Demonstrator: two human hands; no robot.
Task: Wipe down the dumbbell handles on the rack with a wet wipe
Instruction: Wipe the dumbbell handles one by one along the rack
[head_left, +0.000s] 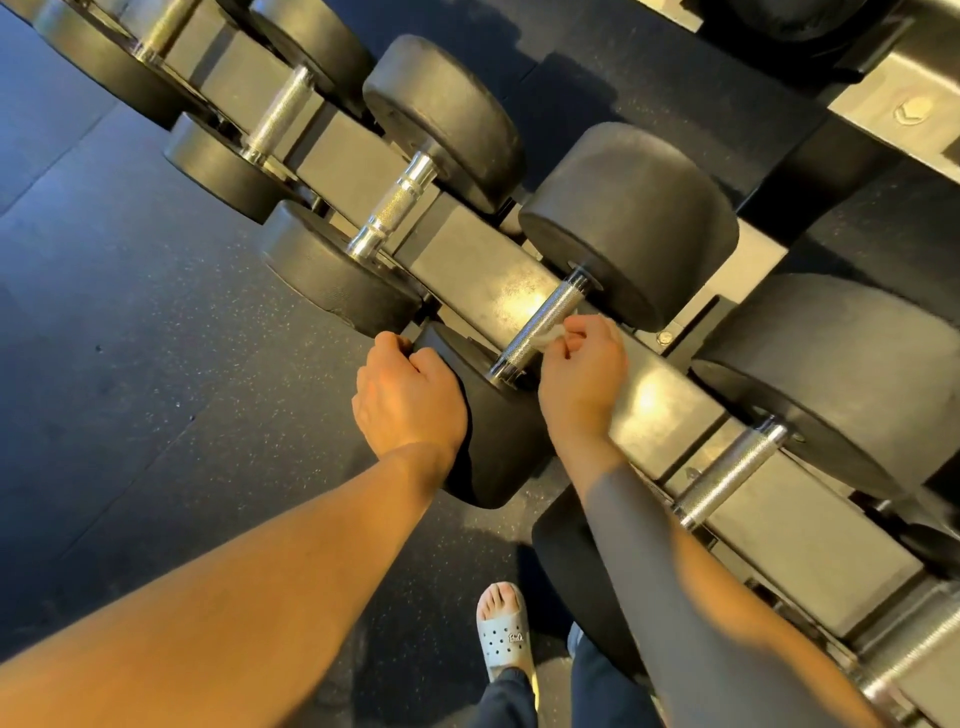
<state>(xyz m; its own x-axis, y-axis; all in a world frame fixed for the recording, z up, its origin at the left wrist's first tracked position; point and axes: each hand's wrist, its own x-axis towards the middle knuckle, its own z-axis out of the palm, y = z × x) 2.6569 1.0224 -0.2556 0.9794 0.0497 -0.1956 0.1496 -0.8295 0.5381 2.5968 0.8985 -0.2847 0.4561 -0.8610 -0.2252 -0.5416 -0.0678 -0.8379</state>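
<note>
Barely visible, wet wipe (549, 336) sits pinched in right hand (582, 382) fingers (584, 326) at handle (540, 322); left hand (408, 402) grips dumbbell head (498, 441).

The black steel rack (467, 249) runs slantwise from the top left to the bottom right and stands on a dark, speckled rubber floor (130, 364). Black round-headed dumbbells (628, 218) lie side by side across its rail. Their knurled chrome handles (395, 208) cross it, with the heads past both edges.
</note>
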